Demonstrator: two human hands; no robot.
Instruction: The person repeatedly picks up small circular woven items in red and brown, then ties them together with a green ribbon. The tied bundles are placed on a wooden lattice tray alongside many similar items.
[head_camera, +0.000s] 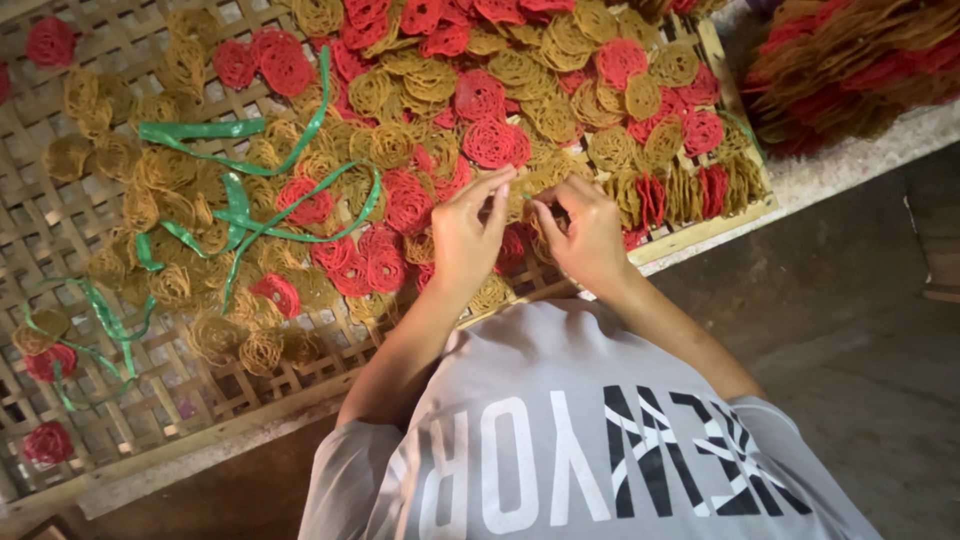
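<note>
My left hand (468, 238) and my right hand (585, 235) meet over a woven bamboo tray (150, 400). Their fingertips pinch a yellow-brown coiled disc (523, 198) between them. The left fingers are stretched forward and the right fingers are curled. Around the hands lie several flat coiled discs, some red (490, 142) and some yellow-brown (390, 145), spread in one loose layer. A few discs stand on edge in a row (680, 192) just right of my right hand. My grey shirt fills the bottom of the view.
Green plastic ribbon strips (250, 215) wind over the discs on the left; another strip (95, 330) lies near the tray's near-left corner. A bundled stack of red and brown discs (850, 65) sits at the top right. The tray rests on a pale ledge (860, 150); dark floor lies on the right.
</note>
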